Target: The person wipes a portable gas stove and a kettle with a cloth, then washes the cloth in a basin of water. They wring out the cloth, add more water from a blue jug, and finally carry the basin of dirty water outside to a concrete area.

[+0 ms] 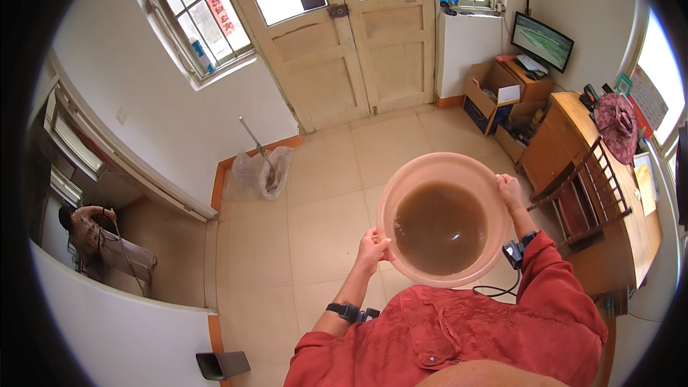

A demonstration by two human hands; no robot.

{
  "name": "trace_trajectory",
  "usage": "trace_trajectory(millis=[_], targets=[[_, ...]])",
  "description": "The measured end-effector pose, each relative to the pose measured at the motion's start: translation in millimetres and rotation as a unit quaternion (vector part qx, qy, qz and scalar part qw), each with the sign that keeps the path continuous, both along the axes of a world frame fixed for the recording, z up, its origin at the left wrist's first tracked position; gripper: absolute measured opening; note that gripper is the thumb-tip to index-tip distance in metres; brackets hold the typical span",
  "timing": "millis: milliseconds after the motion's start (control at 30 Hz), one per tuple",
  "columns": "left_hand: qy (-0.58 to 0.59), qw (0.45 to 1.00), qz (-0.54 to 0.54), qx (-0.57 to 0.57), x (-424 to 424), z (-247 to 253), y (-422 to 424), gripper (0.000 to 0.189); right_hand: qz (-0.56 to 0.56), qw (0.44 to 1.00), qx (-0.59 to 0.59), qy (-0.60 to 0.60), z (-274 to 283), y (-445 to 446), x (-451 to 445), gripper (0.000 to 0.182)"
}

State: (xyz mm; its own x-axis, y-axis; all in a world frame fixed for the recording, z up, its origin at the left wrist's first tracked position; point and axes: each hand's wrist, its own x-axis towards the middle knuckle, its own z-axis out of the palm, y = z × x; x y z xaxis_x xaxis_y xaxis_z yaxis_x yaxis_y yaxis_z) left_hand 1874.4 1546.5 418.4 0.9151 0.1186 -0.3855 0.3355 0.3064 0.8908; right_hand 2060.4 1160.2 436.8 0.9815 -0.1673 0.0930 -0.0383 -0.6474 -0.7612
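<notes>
A round pink plastic basin (389, 193) is held in front of my body above the tiled floor. Murky brown water (441, 228) fills much of it, with a bright glint on the surface. My left hand (374, 250) grips the rim at the lower left, thumb over the edge. On the opposite side, my right hand (508, 191) is closed on the rim at the upper right. The fingers under the rim are partly hidden. Both forearms carry strapped-on devices, and a black cable hangs by the right one.
Closed wooden double doors (344, 59) stand ahead. A clear plastic bag (263, 174) with a stick in it leans at the left wall. A wooden chair (586, 199), a desk (570, 118) and cardboard boxes (486, 102) line the right. Through the left doorway, a person (102, 236) holds a long handle.
</notes>
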Motion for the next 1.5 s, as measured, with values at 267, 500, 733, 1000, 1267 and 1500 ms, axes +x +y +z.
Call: trace_trajectory(millis=[267,500,733,1000,1267,1500], targets=[[0.089,0.993,0.071,-0.043,128.8,-1.3,45.5,0.045,0.103,0.993,0.026,-0.048,26.6,98.7,175.4,0.029],[0.117,0.977,0.019,-0.175,246.4,-3.8,112.7,0.043,0.169,0.985,0.019,-0.035,51.1,196.7,336.6,0.029],[0.148,0.977,-0.005,-0.155,348.0,1.6,183.7,0.038,0.216,0.976,-0.016,-0.033,68.5,300.3,457.5,0.030],[0.129,0.968,0.088,-0.197,440.3,-3.2,231.7,0.032,0.299,0.952,-0.049,-0.049,80.3,406.6,589.5,0.030],[0.074,0.957,0.208,-0.188,519.2,4.6,258.9,0.041,0.426,0.903,-0.052,-0.017,105.5,496.5,709.0,0.032],[0.021,0.926,0.310,-0.213,588.7,24.2,254.6,0.050,0.513,0.856,-0.051,-0.019,133.5,554.0,792.2,0.033]])
